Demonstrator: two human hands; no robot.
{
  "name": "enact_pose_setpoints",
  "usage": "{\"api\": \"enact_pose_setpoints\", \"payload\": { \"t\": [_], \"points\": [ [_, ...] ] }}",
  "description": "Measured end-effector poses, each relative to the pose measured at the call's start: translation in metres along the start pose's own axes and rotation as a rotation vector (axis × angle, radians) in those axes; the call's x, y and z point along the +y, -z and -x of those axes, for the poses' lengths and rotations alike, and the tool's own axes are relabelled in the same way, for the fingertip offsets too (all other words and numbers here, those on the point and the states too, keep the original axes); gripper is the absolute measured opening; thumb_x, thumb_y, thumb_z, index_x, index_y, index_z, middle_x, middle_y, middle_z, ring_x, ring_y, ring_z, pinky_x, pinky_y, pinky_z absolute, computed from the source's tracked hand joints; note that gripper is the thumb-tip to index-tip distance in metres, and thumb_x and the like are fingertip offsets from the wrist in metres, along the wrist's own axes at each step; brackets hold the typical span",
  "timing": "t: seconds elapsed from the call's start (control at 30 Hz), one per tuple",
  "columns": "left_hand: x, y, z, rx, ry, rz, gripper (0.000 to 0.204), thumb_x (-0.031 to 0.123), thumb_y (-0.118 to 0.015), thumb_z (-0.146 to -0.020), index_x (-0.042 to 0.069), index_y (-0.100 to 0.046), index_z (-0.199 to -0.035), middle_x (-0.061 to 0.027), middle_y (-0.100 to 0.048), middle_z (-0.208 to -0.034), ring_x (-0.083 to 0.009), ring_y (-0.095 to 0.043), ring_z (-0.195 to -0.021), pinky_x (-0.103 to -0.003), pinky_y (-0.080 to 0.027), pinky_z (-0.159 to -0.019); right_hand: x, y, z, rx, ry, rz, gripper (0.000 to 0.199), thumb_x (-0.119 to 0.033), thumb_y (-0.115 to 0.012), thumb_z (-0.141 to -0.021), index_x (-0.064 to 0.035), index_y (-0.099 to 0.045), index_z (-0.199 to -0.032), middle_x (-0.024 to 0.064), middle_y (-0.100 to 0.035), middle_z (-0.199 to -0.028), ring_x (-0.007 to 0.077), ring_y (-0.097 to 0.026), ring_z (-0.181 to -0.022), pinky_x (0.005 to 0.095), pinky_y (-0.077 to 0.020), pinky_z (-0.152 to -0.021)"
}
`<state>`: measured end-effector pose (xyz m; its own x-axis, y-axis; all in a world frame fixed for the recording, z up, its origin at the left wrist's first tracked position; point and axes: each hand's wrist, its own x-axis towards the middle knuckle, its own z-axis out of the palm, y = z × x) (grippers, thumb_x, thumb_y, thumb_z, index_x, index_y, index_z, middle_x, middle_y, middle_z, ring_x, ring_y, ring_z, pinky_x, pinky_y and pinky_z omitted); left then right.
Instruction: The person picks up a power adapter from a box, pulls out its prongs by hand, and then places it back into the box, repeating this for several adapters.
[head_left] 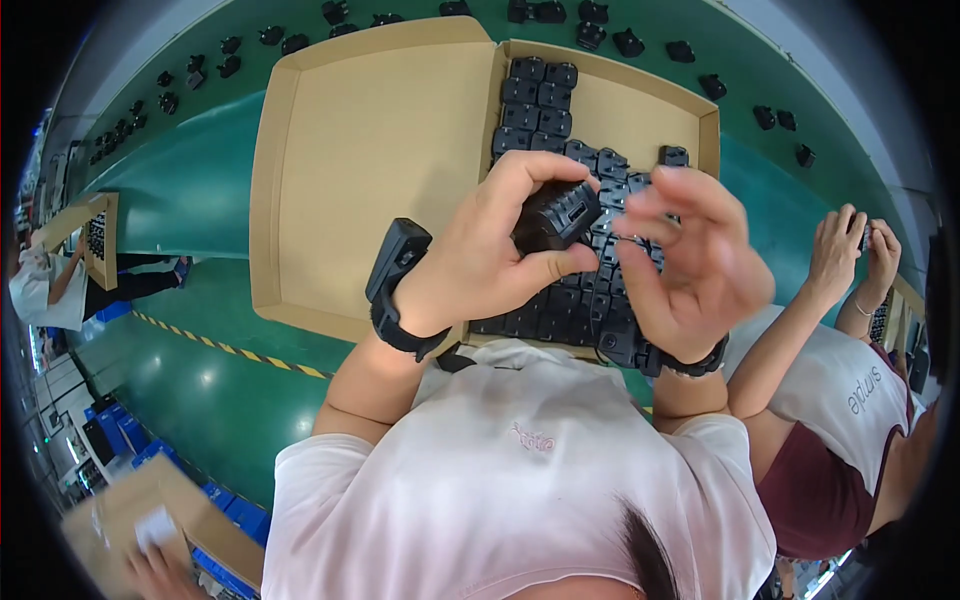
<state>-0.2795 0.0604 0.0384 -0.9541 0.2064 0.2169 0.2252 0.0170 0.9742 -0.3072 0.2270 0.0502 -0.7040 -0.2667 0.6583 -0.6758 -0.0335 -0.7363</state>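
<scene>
At the centre, over the near part of the box, the left hand (pixel 480 240) is clamped on a ribbed black plastic adapter (pixel 550 217), thumb on the near side and fingers over the far side; a slot-shaped port faces right. Just to the right, the right hand (pixel 695 270) is raised, palm toward the adapter, thumb and fingers apart and motion-blurred. A black strapped device (pixel 400 255) is fitted to the left wrist. Beneath both hands, a shallow brown cardboard box (pixel 640 105) contains close-packed rows of black adapters (pixel 525 90), its far right portion bare; the brown cardboard lid (pixel 380 170) is folded open to the left. Beyond, further black plug units (pixel 628 42) lie scattered along a green counter (pixel 745 80). To the right, a co-worker (pixel 830 440) wears a white shirt with maroon sleeves.
</scene>
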Motion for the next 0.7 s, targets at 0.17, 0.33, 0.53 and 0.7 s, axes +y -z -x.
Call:
{"api": "enact_pose_setpoints", "payload": {
  "t": [0.17,0.33,0.53,0.7],
  "points": [
    [0.015,-0.005,0.006,-0.031,-0.03,-0.004,0.056,0.013,-0.076,-0.068,0.004,-0.049,-0.116,-0.0116,-0.055,-0.112,-0.0256,-0.056,-0.099,-0.031,-0.045,-0.084,-0.017,0.007,0.0,-0.049,-0.06,-0.202,0.047,0.003,-0.06,-0.075,-0.0002,-0.041,-0.118,0.0119,-0.047,-0.11,0.0163,-0.055,-0.087,0.0262,-0.0486,-0.078],
    [0.017,-0.008,0.004,-0.049,-0.097,-0.038,0.053,0.013,-0.076,-0.068,0.004,-0.051,-0.114,-0.0113,-0.056,-0.112,-0.0259,-0.056,-0.102,-0.031,-0.045,-0.085,-0.024,0.019,-0.003,-0.214,-0.222,-0.244,0.057,0.015,-0.06,-0.07,0.0027,-0.034,-0.12,0.0131,-0.042,-0.112,0.0134,-0.054,-0.086,0.0223,-0.0498,-0.079],
    [0.017,-0.008,0.002,-0.049,-0.145,-0.108,0.052,0.013,-0.076,-0.068,0.003,-0.052,-0.113,-0.0113,-0.057,-0.111,-0.0259,-0.056,-0.101,-0.032,-0.045,-0.084,-0.03,0.018,-0.003,-0.224,-0.31,-0.22,0.055,0.014,-0.058,-0.069,0.0009,-0.037,-0.118,0.0068,-0.046,-0.099,0.01,-0.051,-0.085,0.0206,-0.047,-0.078],
    [0.017,-0.008,0.003,-0.071,-0.144,-0.11,0.052,0.014,-0.076,-0.067,0.002,-0.052,-0.112,-0.0119,-0.058,-0.108,-0.0261,-0.057,-0.098,-0.032,-0.045,-0.082,-0.027,0.027,-0.009,-0.33,-0.607,-0.429,0.055,-0.02,-0.068,-0.071,-0.0051,-0.042,-0.117,0.0052,-0.045,-0.107,0.0134,-0.044,-0.091,0.0301,-0.0411,-0.084]
  ]
}}
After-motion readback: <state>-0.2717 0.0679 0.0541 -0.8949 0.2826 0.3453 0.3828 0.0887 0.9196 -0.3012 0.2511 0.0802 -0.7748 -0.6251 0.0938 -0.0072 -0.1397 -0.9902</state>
